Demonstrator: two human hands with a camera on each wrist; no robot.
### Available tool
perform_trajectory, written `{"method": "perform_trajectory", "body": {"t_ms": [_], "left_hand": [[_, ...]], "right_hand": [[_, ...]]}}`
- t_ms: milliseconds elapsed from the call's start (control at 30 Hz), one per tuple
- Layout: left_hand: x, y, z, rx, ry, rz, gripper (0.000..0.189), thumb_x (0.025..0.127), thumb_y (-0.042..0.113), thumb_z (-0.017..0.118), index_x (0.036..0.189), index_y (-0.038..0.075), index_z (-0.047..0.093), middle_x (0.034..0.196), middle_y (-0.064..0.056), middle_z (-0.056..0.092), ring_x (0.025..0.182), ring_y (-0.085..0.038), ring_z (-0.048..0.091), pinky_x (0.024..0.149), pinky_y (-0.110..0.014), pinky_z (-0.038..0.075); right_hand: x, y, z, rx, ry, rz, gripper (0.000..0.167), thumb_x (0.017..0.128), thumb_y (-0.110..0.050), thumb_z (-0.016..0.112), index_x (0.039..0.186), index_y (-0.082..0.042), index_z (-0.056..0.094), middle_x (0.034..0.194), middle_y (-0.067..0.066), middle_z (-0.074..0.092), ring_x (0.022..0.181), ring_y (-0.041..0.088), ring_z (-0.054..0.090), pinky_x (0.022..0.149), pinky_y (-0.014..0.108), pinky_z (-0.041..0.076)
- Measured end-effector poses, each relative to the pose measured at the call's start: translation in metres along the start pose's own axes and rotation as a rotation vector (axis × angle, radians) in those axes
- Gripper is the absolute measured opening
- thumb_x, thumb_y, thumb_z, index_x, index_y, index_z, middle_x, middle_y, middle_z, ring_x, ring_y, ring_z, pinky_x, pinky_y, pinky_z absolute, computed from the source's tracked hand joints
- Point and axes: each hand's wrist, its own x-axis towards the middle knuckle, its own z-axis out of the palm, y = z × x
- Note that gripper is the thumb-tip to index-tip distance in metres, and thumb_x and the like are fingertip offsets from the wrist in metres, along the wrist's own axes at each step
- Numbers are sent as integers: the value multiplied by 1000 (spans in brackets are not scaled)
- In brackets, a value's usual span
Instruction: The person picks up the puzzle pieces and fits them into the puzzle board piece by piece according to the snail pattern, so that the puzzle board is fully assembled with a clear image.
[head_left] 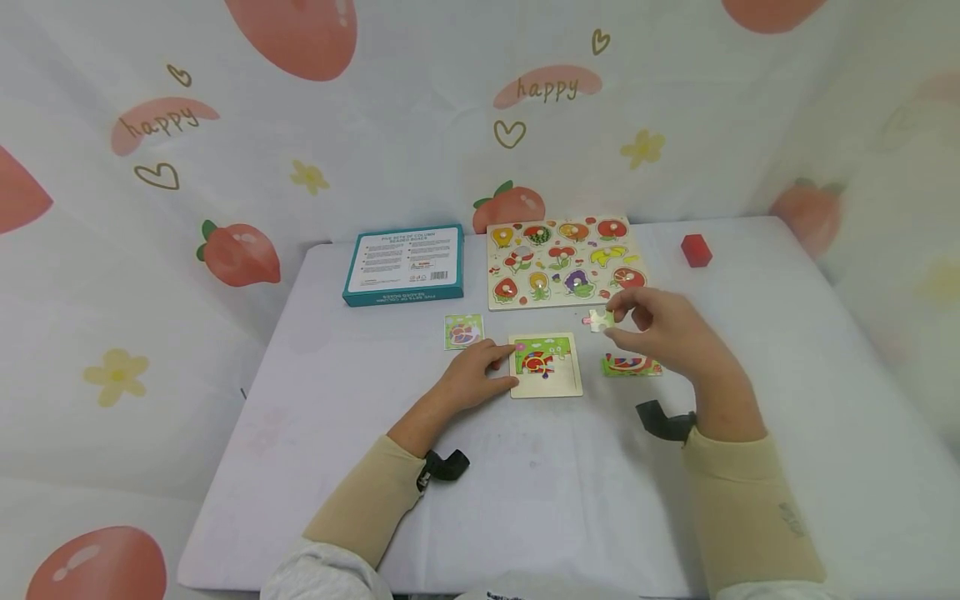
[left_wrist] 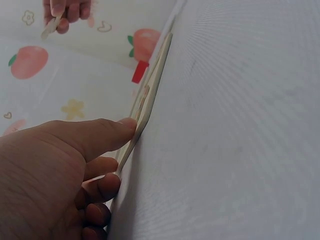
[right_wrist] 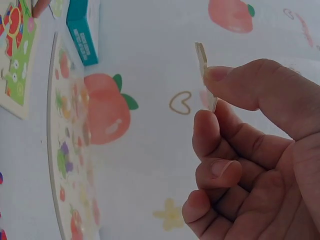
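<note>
My right hand [head_left: 667, 329] holds a jigsaw puzzle piece [head_left: 598, 320] between thumb and fingers, raised above the table; the right wrist view shows the thin piece [right_wrist: 201, 55] edge-on. At its left edge, a small square wooden puzzle board [head_left: 564, 385] is gripped by my left hand [head_left: 472, 375], the thumb near its lower corner and a finger higher up. Joined pieces with a red and green picture [head_left: 536, 360] fill the upper and left part of that board. Below my right hand lie more puzzle pieces [head_left: 632, 367].
Left of the board lies a small picture card [head_left: 462, 332]. Farther back are a teal box [head_left: 405, 265] and a wooden fruit peg board [head_left: 551, 275]. A red block [head_left: 696, 250] stands at the back right. A patterned cloth [head_left: 420, 125] hangs behind the table.
</note>
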Motion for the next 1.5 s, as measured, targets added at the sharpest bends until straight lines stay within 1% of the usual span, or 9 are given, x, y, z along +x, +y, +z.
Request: {"method": "perform_trajectory", "body": {"t_ms": [133, 233, 500, 667, 867, 967, 1200, 1333, 1500], "left_hand": [[0, -1, 0, -2, 9, 10, 56, 92, 31, 79, 143, 13, 62, 89, 0, 48, 84, -15, 45, 72, -30, 36], [-1, -2, 1, -1, 19, 24, 56, 92, 30, 79, 142, 12, 63, 89, 0, 48, 84, -15, 45, 71, -30, 36], [-1, 0, 0, 5, 14, 23, 56, 93, 30, 78, 143, 12, 62, 89, 0, 47, 84, -16, 45, 71, -30, 35], [-1, 0, -1, 2, 15, 20, 56, 92, 30, 78, 143, 12, 62, 89, 0, 48, 84, -15, 45, 71, -30, 35], [-1, -2, 1, 2, 25, 28, 56, 93, 30, 78, 143, 12, 62, 90, 0, 48, 84, -16, 45, 72, -30, 36], [-1, -2, 1, -1, 28, 33, 56, 92, 30, 78, 143, 12, 62, 90, 0, 48, 85, -16, 45, 72, -30, 36], [-1, -2, 1, -4, 27, 39, 57, 92, 31, 78, 143, 12, 62, 89, 0, 48, 84, -16, 45, 72, -31, 36], [-1, -2, 1, -1, 22, 27, 57, 93, 31, 78, 144, 12, 61, 89, -1, 48, 85, -16, 46, 72, -31, 36], [-2, -1, 1, 2, 18, 16, 57, 93, 32, 77, 144, 13, 61, 90, 0, 49, 86, -16, 47, 72, -31, 37]], "right_hand": [[4, 0, 9, -4, -13, -30, 28, 89, -18, 81, 112, -7, 69, 88, 8, 56, 85, 25, 50, 66, 30, 44], [7, 1, 16, -1, -33, -28, 28, 89, -19, 81, 110, -8, 69, 87, 7, 56, 84, 25, 50, 66, 30, 44], [17, 7, 35, 9, -112, -10, 28, 89, -19, 82, 111, -8, 68, 92, 5, 59, 85, 25, 50, 67, 32, 43], [26, 16, 49, -16, -158, 17, 28, 90, -19, 81, 112, -7, 69, 95, 5, 61, 86, 25, 50, 67, 34, 45], [36, 26, 66, -35, -227, 88, 30, 90, -22, 81, 113, -7, 68, 97, 7, 61, 86, 25, 53, 70, 35, 49], [40, 30, 73, -42, -252, 84, 30, 90, -20, 80, 111, -5, 67, 96, 8, 61, 87, 25, 54, 73, 35, 48], [46, 40, 86, -67, -272, 89, 27, 89, -16, 81, 109, -3, 68, 90, 7, 60, 87, 24, 55, 78, 37, 47], [47, 44, 91, -72, -283, 92, 28, 89, -15, 80, 110, -3, 67, 89, 7, 59, 86, 24, 54, 78, 37, 46], [46, 43, 92, -94, -279, 91, 37, 88, -20, 83, 118, -6, 67, 90, 7, 57, 87, 24, 53, 77, 37, 45]]}}
